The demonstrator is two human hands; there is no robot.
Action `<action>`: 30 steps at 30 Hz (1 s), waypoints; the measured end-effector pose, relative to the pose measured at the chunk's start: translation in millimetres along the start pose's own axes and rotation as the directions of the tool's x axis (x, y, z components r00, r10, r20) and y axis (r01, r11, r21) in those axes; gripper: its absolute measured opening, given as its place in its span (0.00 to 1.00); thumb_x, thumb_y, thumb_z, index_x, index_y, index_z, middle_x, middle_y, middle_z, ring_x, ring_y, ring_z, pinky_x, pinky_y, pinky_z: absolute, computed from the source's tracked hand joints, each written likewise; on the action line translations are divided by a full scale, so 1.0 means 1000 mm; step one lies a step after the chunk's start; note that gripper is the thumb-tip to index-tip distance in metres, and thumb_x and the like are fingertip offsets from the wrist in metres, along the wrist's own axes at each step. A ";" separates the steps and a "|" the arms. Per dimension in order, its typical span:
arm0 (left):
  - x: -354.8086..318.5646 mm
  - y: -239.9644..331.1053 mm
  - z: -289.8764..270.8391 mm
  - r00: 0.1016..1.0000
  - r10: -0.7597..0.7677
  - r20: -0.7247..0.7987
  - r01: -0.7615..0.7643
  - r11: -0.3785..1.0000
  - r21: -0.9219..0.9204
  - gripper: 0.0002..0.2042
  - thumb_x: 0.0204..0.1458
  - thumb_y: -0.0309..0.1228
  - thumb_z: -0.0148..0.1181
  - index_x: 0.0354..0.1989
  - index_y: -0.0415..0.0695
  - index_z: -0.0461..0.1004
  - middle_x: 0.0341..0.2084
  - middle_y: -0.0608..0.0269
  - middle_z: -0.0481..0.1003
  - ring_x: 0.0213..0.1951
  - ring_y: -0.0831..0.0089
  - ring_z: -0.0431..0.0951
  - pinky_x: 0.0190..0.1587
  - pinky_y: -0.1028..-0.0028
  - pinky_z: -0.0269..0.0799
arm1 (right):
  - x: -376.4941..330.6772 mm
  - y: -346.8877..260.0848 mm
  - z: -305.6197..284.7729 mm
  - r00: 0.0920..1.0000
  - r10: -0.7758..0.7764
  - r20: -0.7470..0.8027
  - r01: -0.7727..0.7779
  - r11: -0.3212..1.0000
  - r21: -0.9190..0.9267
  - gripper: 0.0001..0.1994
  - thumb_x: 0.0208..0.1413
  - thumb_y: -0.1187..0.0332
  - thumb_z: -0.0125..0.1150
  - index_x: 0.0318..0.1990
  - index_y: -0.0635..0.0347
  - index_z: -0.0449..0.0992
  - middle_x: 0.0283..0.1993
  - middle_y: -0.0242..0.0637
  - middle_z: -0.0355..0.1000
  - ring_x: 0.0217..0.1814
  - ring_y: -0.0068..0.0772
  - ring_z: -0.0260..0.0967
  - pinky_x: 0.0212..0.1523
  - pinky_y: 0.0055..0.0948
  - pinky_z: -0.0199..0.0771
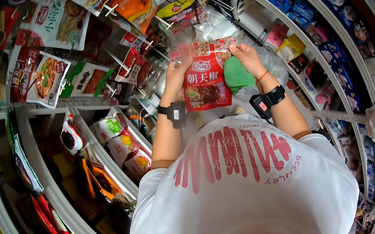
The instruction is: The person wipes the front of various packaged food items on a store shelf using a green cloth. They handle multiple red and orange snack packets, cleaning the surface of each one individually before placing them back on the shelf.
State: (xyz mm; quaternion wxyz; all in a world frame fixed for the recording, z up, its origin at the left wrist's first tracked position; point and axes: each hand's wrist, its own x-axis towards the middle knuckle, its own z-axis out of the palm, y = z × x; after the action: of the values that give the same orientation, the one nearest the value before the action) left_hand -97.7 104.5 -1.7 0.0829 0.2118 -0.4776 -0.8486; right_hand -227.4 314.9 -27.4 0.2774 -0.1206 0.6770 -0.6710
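Note:
A red packet of dried chillies (204, 78) hangs upright in front of my chest, its printed front toward me. My left hand (178, 72) pinches its top left edge, with the fingertips a little blurred. At the top right corner my right hand (247, 58) closes thumb and fingers on the packet. A folded green cloth (238, 75) hangs under the right hand, against the packet's right side; the fingers hide how it is held.
Seasoning pouches (57, 23) hang on white metal hooks (120, 62) to the left and ahead. Lower left shelves (66, 191) carry more packets. On the right, curved white shelves (293, 18) hold boxes and blue packs. Clear plastic bags (217, 24) lie beyond my hands.

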 end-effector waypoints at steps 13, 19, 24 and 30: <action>0.014 0.010 0.018 0.974 -0.039 0.222 0.024 0.997 0.074 0.17 0.52 0.29 0.62 0.50 0.40 0.70 0.46 0.63 0.74 0.48 0.76 0.72 0.53 0.75 0.66 | 0.010 0.019 -0.036 0.996 -0.054 0.067 0.060 0.994 -0.088 0.22 0.63 0.53 0.47 0.47 0.66 0.73 0.43 0.36 0.75 0.43 0.26 0.68 0.46 0.27 0.67; 0.018 0.009 0.030 0.978 -0.045 0.205 0.022 0.993 0.114 0.15 0.53 0.28 0.60 0.49 0.40 0.71 0.45 0.63 0.74 0.46 0.75 0.73 0.50 0.75 0.68 | -0.018 -0.011 -0.033 0.994 -0.080 0.069 0.068 0.984 0.164 0.20 0.64 0.55 0.47 0.49 0.63 0.73 0.45 0.32 0.74 0.44 0.22 0.69 0.47 0.25 0.68; 0.015 0.012 0.046 0.985 0.074 0.155 -0.096 0.986 0.140 0.13 0.54 0.28 0.59 0.48 0.39 0.72 0.41 0.63 0.76 0.40 0.75 0.76 0.44 0.74 0.72 | -0.013 -0.009 -0.042 0.972 -0.147 -0.185 0.139 0.989 -0.055 0.19 0.63 0.55 0.48 0.47 0.64 0.73 0.41 0.30 0.73 0.41 0.19 0.68 0.45 0.21 0.68; 0.020 0.013 0.050 0.990 0.132 0.055 -0.135 0.989 0.058 0.13 0.56 0.27 0.57 0.48 0.39 0.71 0.41 0.63 0.76 0.39 0.76 0.77 0.45 0.74 0.72 | -0.016 -0.023 -0.057 0.891 -0.087 -0.445 0.184 0.966 0.181 0.15 0.57 0.60 0.56 0.43 0.65 0.73 0.40 0.33 0.73 0.36 0.25 0.71 0.36 0.26 0.72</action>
State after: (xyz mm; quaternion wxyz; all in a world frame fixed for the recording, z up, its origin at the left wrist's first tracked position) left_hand -138.6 129.9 26.4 0.1210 0.1601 -0.5185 -0.8312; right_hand -250.1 369.7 -4.2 0.0838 0.0155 0.6336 -0.7690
